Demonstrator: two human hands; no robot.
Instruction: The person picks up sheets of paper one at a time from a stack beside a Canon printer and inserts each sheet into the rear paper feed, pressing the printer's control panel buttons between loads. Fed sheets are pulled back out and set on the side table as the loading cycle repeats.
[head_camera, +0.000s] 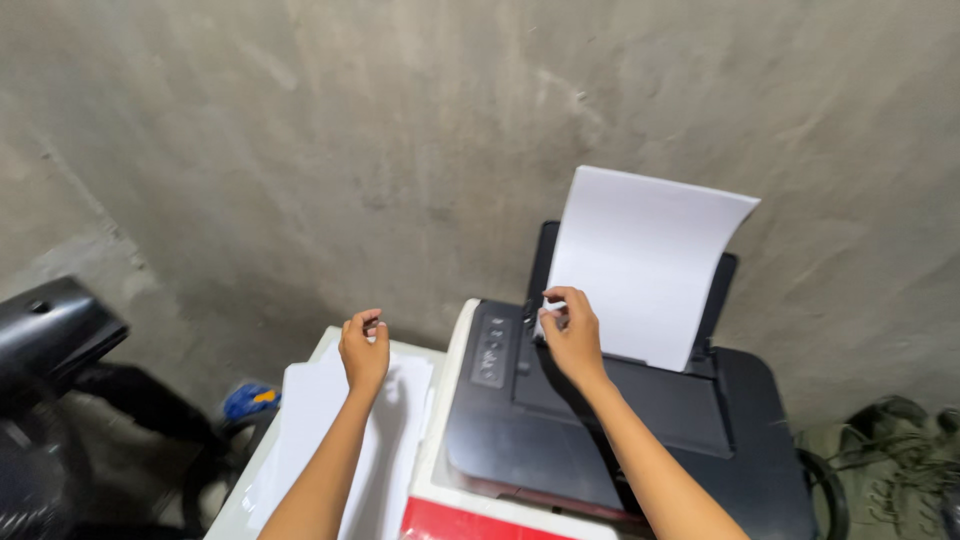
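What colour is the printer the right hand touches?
Black printer, seen best in the head view.

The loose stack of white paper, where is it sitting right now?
The stack of white paper lies low on the left of the head view, on a white table beside the black printer, just under the left hand.

left hand (363, 350) loosely curled and raised, right hand (572, 335) pinching, forearms extended

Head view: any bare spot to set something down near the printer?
Free: flat lid of the black printer in front of the right hand. Crowded: white table under loose white sheets below the left hand; rear tray holds upright white paper.
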